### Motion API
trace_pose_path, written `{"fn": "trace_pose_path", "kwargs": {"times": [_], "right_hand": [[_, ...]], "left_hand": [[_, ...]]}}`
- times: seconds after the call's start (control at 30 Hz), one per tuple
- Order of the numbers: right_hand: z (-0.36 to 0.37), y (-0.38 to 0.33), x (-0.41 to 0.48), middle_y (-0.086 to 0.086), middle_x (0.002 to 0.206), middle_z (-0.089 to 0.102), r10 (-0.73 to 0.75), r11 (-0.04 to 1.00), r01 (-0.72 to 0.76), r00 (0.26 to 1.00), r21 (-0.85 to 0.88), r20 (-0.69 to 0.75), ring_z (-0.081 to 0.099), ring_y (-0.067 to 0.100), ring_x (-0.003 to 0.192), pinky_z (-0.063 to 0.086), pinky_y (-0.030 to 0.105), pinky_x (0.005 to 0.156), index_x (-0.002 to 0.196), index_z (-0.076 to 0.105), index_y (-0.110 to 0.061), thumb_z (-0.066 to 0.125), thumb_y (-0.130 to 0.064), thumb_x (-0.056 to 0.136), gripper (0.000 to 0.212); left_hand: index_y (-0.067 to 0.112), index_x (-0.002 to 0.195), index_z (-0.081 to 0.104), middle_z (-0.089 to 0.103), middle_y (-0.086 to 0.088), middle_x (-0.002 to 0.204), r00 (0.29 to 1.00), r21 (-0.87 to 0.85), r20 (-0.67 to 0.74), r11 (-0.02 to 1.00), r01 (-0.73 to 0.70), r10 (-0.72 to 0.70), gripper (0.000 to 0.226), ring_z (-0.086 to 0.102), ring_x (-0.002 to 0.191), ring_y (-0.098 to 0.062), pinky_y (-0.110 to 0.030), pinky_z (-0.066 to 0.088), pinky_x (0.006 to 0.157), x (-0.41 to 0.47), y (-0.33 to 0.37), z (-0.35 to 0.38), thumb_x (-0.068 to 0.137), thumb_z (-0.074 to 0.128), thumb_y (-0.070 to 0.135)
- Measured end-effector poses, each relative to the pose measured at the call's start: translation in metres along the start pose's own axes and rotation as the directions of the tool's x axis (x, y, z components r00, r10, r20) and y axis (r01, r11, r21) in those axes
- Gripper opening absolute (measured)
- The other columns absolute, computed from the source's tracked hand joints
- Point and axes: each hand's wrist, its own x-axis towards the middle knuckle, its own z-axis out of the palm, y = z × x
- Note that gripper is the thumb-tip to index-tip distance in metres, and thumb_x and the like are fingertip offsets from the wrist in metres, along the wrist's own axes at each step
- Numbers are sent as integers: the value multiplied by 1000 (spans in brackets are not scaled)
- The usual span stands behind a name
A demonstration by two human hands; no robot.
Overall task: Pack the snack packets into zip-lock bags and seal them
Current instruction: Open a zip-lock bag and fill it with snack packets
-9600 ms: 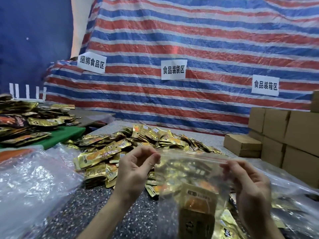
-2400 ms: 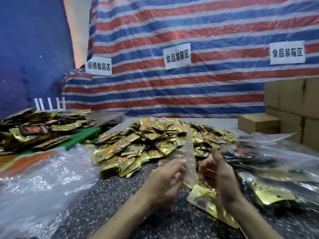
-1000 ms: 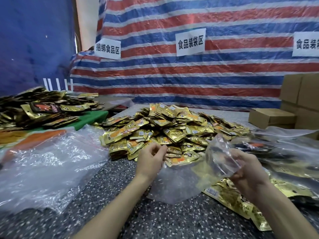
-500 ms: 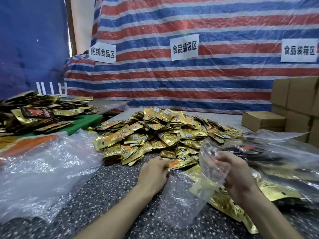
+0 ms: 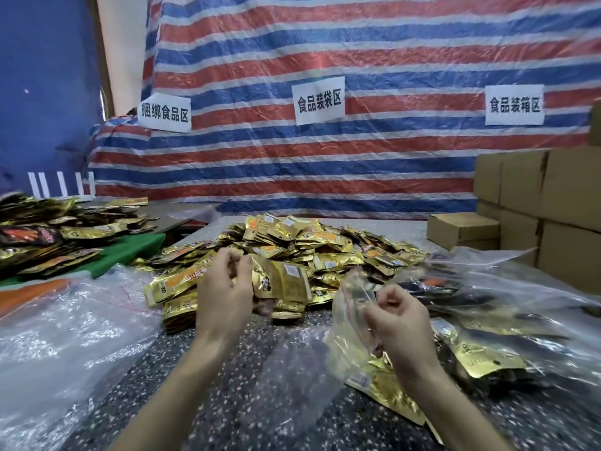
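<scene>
Fingers point(image 5: 392, 294) of the right hand point(image 5: 401, 325) pinch the zip-lock bag point(image 5: 348, 327); the left hand point(image 5: 224, 297) grips blurred snack packets point(image 5: 283, 283), contact hidden. Earlier it lay on the pile point(image 5: 325, 249).

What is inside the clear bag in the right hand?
Nothing shows inside the zip-lock bag; the speckled table shows through it. The right hand covers part of its mouth.

Bare speckled tabletop point(image 5: 351, 428) lies open near the front — packet pile point(image 5: 309, 245) blocks beyond, plastic bags point(image 5: 65, 336) left, boxes point(image 5: 553, 206) right.
</scene>
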Motion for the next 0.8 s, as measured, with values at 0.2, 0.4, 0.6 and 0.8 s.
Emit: {"fn": "trace_pose_path", "kwargs": {"times": [0.2, 0.4, 0.6, 0.8], "right_hand": [[8, 2, -6, -5, 52, 53, -88, 992, 93, 994, -86, 59, 47, 12, 43, 39, 24, 38, 72, 49, -13, 69, 9, 82, 31], [7, -3, -4, 0, 54, 59, -28, 996, 36, 995, -82, 92, 49, 15, 43, 38, 26, 39, 80, 63, -9, 68, 16, 79, 25], [3, -6, 0, 11, 63, 60, 89, 996, -88, 993, -18, 71, 53, 15, 46, 42, 25, 39, 79, 56, -5, 62, 6, 91, 17], [2, -11, -1, 12, 77, 63, 122, 991, -125, 990, 48, 67, 57, 18, 52, 48, 30, 42, 94, 58, 0, 68, -8, 91, 13]], "left_hand": [[6, 92, 61, 70, -6, 74, 989, -288, 140, 953, 90, -51, 17, 68, 57, -16, -30, 54, 44, -9, 62, 6, 101, 54, 19], [5, 89, 60, 66, -21, 86, 977, -138, 199, 985, 106, -77, 18, 71, 67, -37, -38, 57, 47, -13, 68, 9, 100, 56, 19], [-2, 88, 57, 54, -16, 83, 979, 59, 157, 991, 120, -128, 20, 59, 63, -27, -31, 55, 43, -4, 64, -2, 100, 56, 14], [3, 87, 60, 63, -11, 71, 970, 213, 215, 975, 65, -112, 16, 65, 46, -16, -29, 53, 41, 0, 71, 3, 99, 57, 12]]}}
